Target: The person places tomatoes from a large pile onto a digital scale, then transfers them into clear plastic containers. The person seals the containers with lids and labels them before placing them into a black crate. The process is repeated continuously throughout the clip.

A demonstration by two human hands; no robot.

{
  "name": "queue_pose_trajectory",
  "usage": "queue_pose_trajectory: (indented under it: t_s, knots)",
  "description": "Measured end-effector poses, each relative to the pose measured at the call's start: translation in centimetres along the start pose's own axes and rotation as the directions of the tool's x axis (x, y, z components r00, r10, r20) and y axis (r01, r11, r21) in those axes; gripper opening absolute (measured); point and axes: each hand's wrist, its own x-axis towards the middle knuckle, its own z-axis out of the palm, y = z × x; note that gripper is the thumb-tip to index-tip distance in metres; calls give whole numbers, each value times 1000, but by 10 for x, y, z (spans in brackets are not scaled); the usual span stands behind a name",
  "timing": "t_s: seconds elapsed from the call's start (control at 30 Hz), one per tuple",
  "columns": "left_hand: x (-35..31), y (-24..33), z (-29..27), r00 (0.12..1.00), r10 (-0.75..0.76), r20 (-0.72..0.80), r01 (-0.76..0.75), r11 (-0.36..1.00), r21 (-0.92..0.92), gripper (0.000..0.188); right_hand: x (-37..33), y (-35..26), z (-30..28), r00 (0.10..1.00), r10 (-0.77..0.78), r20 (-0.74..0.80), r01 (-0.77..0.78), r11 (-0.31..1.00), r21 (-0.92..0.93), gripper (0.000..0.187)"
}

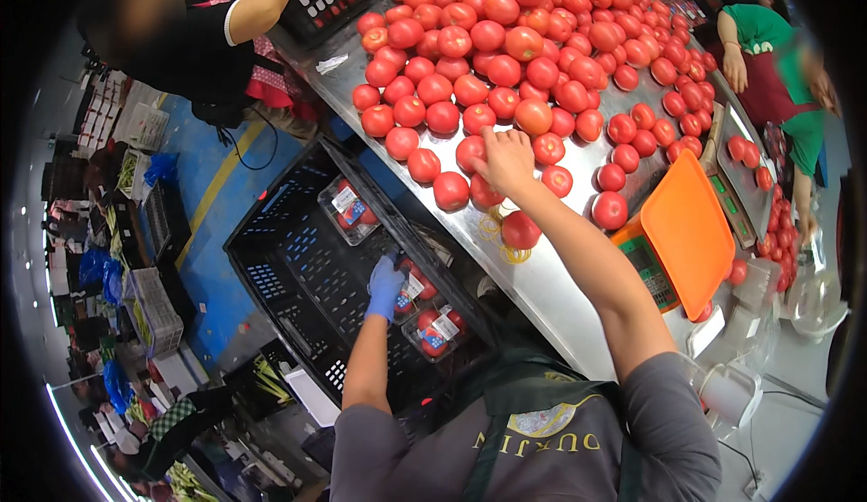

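Shirt: grey, under a dark green apron, closest to me.
Co-worker: someone in black by the far left corner of the table.
Crate: black, beside the table's left edge; three packs lie along its table-side wall, one near the far corner, two towards the near end.
Left hand: blue-gloved, reaching into the crate and touching the middle pack; I cannot tell whether it grips. Looks to me like setting packs in their row.
Table: steel, its far side heaped with tomatoes, yellow bands at the left edge.
Right hand: bare, fingers and thumb closed round a tomato near the table's left edge; lifted or not, I cannot tell. Picking is the step here, I'd judge.
Next move: it would call for a gentle lift clear of the neighbours, and the glove let go of the pack cleanly.
Scale: orange tray, by the table's near right corner.
Second co-worker: green shirt, beyond the table's right edge.
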Motion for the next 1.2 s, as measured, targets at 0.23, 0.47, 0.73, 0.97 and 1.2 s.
queue_pose_trajectory:
  t_s: [0.23, 0.47, 0.73, 0.97, 1.2]
  knots:
    - [-20, 101, -51, 708, 121, -696, -505, 775, -379, 46, 14, -3, 15, 977, 154, 151, -203, 888, 413, 49]
    - [20, 232, -56, 786, 587, -195, -540, 805, 245, 69, -46, 35, -73, 858, 367, 358, -212, -382, 900, 59]
    - [53, 243, -42, 868, 494, 61, -437, 699, 566, 84, -201, 228, -170, 605, 728, -322, -772, 635, -14, 58]
    - [29, 237, -43, 935, 309, -173, -354, 842, -408, 75, -189, 128, -149, 853, 354, -383, -246, 921, 303, 36]
    - [24, 287, -28, 813, 510, -282, -578, 649, -494, 71, -83, 70, -47, 942, 279, -185, -200, 913, 355, 32]
